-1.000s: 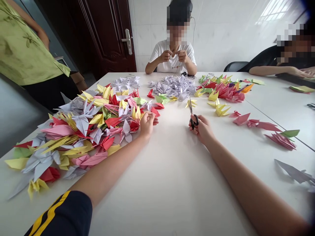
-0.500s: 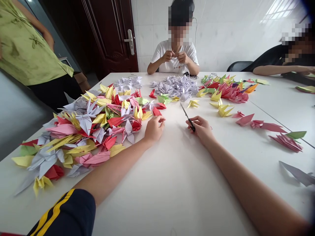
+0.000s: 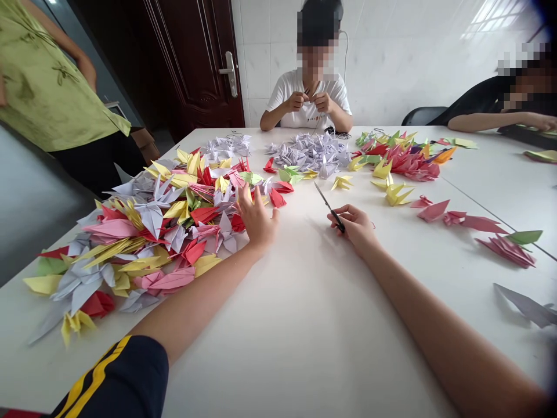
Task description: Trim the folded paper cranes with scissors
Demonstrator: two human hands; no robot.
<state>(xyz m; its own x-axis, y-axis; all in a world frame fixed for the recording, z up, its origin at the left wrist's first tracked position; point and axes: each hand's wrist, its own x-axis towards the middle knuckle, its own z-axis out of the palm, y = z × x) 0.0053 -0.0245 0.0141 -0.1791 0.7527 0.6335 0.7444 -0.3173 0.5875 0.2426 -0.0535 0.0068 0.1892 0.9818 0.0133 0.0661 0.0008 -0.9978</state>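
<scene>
My left hand (image 3: 257,219) hovers at the right edge of a big heap of folded paper cranes (image 3: 152,212), fingers spread and nothing held. The cranes are red, yellow, pink, green and pale lilac. A red folded piece (image 3: 277,198) lies just beyond my left thumb. My right hand (image 3: 354,225) is closed around the black handle of a pair of scissors (image 3: 329,208). The thin metal blades look closed together and point away, up and to the left. A small red bit shows by my right wrist, too small to make out.
White cranes (image 3: 311,152) and a mixed coloured pile (image 3: 407,159) lie toward the far side of the white table (image 3: 278,348). Pink pieces (image 3: 472,223) trail along the right. A person in white (image 3: 313,107) works opposite; another sits far right, and one in green stands left.
My left hand has moved left and forward to the heap, its curled fingers now spreading apart. My right hand stays in place, with the scissors tilted slightly further left.
</scene>
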